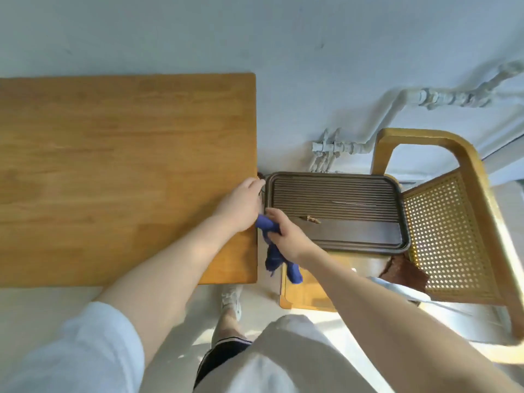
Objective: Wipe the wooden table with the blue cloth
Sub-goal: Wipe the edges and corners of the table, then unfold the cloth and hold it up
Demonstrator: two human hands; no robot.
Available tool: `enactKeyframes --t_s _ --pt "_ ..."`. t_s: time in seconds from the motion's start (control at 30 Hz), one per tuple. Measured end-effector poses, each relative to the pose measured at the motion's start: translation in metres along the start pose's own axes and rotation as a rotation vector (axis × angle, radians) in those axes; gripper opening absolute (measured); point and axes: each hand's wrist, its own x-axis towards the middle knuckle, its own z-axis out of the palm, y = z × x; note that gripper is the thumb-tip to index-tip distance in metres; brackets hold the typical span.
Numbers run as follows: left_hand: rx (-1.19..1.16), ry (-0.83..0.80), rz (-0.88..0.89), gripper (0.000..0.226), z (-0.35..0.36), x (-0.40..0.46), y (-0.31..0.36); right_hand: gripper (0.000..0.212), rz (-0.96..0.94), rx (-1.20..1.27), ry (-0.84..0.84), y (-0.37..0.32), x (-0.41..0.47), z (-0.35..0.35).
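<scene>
The wooden table [113,171] fills the left half of the view, its top bare. My right hand [286,236] grips the bunched blue cloth [273,256] just past the table's right edge, and the cloth's ends hang down below my fist. My left hand [241,205] lies at the table's right edge, fingers reaching over to the left rim of a dark tray; the fingertips are hidden, so I cannot see if they hold anything.
A dark ridged tray [340,239] rests on a wooden chair [453,236] with a cane back, right of the table. A brown cloth [402,272] lies on the chair seat. White pipes [397,109] run along the wall. My leg and shoe [231,304] are below.
</scene>
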Motion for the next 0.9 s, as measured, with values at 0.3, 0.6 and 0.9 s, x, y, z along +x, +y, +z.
enactKeyframes --t_s 0.3,0.6,0.9 --pt "-0.721 0.203 -0.230 0.044 -0.005 -0.107 0.009 0.016 -0.362 -0.017 -0.117 -0.057 -0.025 -0.033" --pt "-0.883 0.609 -0.289 0.007 -0.067 -0.184 -0.033 0.038 -0.516 -0.206 -0.425 -0.156 -0.041 0.016" --pt "-0.873 0.997 -0.611 0.022 -0.117 -0.273 -0.164 0.060 -0.762 -0.500 -0.618 -0.245 -0.007 0.151"
